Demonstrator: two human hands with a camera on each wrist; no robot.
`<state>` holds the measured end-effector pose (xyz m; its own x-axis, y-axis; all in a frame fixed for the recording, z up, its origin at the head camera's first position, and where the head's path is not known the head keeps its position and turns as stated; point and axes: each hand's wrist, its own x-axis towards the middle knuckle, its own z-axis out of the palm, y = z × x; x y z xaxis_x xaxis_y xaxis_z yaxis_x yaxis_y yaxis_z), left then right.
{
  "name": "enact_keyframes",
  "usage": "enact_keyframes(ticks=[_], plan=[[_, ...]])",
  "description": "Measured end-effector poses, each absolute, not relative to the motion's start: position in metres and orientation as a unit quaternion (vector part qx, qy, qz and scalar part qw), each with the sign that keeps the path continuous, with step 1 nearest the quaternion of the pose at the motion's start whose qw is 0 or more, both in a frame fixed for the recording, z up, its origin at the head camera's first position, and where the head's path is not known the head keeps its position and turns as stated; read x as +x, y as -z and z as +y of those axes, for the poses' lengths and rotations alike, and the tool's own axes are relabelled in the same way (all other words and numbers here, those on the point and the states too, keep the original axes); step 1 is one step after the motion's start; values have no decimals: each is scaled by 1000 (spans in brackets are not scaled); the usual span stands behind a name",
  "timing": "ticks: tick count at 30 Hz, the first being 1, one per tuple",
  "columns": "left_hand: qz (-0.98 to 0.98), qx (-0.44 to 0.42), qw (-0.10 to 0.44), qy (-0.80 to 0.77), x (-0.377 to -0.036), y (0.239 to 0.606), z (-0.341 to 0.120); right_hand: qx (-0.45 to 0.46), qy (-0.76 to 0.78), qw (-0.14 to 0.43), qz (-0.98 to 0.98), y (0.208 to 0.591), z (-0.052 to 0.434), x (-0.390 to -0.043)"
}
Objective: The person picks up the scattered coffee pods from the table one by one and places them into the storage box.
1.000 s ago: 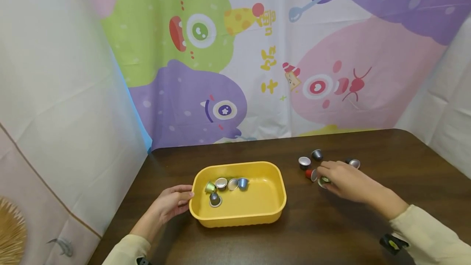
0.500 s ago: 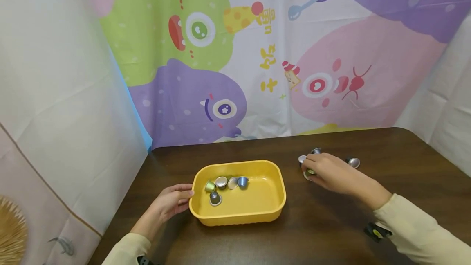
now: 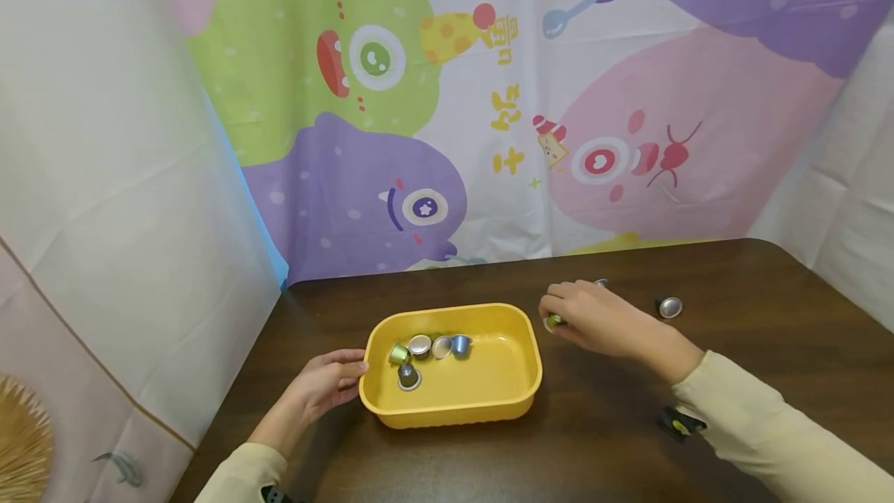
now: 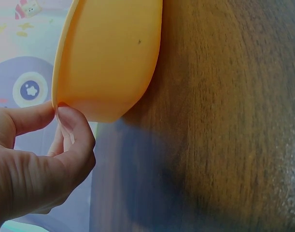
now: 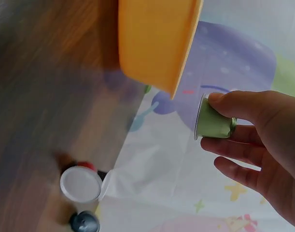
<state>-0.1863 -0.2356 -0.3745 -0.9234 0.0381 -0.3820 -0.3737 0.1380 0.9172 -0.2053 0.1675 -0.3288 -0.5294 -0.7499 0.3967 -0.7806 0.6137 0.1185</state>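
Note:
My left hand [image 3: 324, 388] pinches the left rim of a yellow plastic tub [image 3: 454, 414], thumb and finger on its edge in the left wrist view. Inside the tub, toward its left and back, lie several coffee capsules, among them a light green capsule [image 3: 399, 355], a blue capsule [image 3: 461, 345] and a dark capsule [image 3: 408, 375]. Raised just right of the tub, my right hand [image 3: 594, 320] holds a green coffee capsule [image 5: 214, 121] between thumb and fingers. Its foil lid faces away from the palm. In the head view the hand covers most of this capsule.
A capsule with a silver lid [image 3: 670, 307] lies on the brown table [image 3: 601, 425] at the right. Beyond my right hand, more capsules are mostly hidden; the right wrist view shows a white-lidded capsule [image 5: 81, 184] and a dark capsule [image 5: 85, 222]. A cartoon-print curtain [image 3: 503, 223] hangs behind.
My right hand has moved left from the loose capsules toward the tub, bringing the green capsule along. My left hand stays at the tub's rim, and the tub's contents look the same.

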Motion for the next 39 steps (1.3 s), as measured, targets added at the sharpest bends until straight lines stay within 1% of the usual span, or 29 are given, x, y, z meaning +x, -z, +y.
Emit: enact_keyframes(ticks=[4, 14, 24, 32, 39], plan=[[737, -105, 161, -648, -186, 375, -235, 456, -41, 206, -865, 329, 157, -208], [737, -119, 156, -647, -184, 382, -232, 473, -14, 170, -864, 337, 135, -213], [737, -113, 151, -648, -184, 376, -233, 491, 1, 136, -860, 332, 110, -221], [736, -106, 156, -650, -184, 376, -233, 494, 18, 83, -865, 335, 93, -228], [734, -114, 155, -651, -184, 375, -232, 483, 38, 5, -875, 332, 78, -238]])
